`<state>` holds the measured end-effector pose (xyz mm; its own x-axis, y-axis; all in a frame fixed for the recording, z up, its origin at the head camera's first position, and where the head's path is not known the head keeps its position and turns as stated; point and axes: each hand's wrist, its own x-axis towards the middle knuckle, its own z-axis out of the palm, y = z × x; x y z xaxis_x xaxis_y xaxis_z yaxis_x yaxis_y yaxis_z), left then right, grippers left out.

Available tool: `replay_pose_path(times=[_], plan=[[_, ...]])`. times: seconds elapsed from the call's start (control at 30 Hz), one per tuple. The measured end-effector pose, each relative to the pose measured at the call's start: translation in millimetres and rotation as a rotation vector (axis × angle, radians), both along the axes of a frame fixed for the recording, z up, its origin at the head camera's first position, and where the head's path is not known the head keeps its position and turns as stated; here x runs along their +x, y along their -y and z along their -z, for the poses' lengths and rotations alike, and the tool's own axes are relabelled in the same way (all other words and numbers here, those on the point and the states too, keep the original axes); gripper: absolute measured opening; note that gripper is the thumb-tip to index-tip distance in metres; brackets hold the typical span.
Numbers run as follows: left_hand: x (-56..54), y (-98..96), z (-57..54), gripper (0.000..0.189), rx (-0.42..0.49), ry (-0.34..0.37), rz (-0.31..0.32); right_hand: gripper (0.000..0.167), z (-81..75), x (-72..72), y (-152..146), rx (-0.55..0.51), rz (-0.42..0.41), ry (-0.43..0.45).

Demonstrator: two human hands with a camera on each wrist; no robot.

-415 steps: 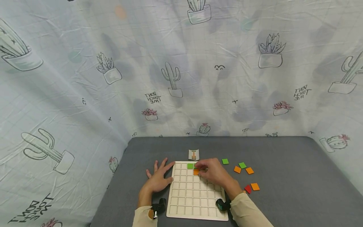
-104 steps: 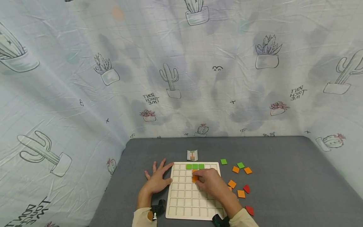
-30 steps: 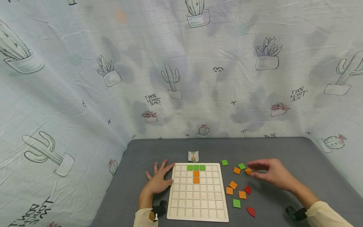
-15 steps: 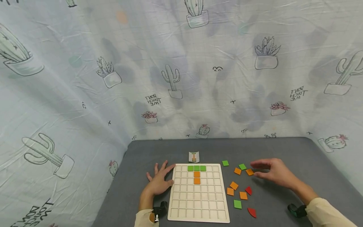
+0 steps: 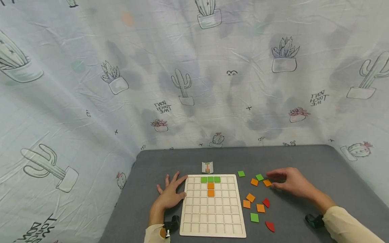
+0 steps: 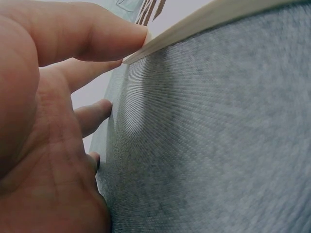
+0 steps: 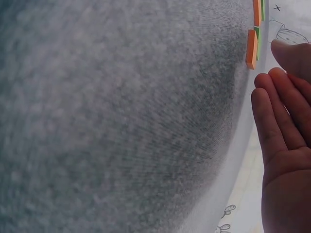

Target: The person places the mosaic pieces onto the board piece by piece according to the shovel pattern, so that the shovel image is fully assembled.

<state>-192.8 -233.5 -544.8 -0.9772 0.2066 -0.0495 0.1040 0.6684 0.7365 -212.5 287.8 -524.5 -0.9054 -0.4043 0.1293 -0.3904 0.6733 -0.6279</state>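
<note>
A pale wooden grid board (image 5: 212, 216) lies on the grey table. A row of green tiles (image 5: 210, 179) fills part of its top row, with two orange tiles (image 5: 211, 189) in a column below the middle one. My left hand (image 5: 170, 195) has its fingers spread beside the board; in the left wrist view the thumb (image 6: 112, 41) touches the board's edge. To the right, my right hand (image 5: 291, 181) hovers by a loose orange tile (image 5: 267, 182), thumb and fingers apart. In the right wrist view the relaxed fingers (image 7: 269, 121) hold nothing, and orange tiles (image 7: 251, 49) show past the thumb.
Loose orange tiles (image 5: 260, 208), green tiles (image 5: 254, 217) and red rounded pieces (image 5: 269, 226) lie right of the board. A small printed grid card (image 5: 207, 167) sits behind it. A patterned cloth (image 5: 194, 84) hangs behind the table.
Since the earliest frame, a third green tile and a second orange tile have appeared on the board. My right hand has moved off the board to the loose tiles; my left hand stays put.
</note>
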Motion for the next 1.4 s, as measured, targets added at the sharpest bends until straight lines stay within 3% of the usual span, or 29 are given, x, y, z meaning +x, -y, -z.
replay_pose_path(times=[0.37, 0.63, 1.1, 1.4], plan=[[-1.0, -2.1, -2.5, 0.071, -0.039, 0.009, -0.013, 0.041, 5.0, -4.7, 2.9, -0.011, -0.043, 0.003], [0.1, -3.0, -2.7, 0.071, -0.038, 0.005, -0.012, 0.041, 8.9, -3.9, 2.6, -0.005, -0.027, 0.001], [-1.3, -0.9, -1.5, 0.072, -0.036, 0.019, -0.010, 0.035, 10.5, -0.2, 5.3, 0.002, -0.019, -0.084], [-0.1, -0.3, -1.8, 0.071, -0.032, 0.000, 0.002, 0.033, 8.0, 11.2, 1.4, -0.008, 0.051, -0.089]])
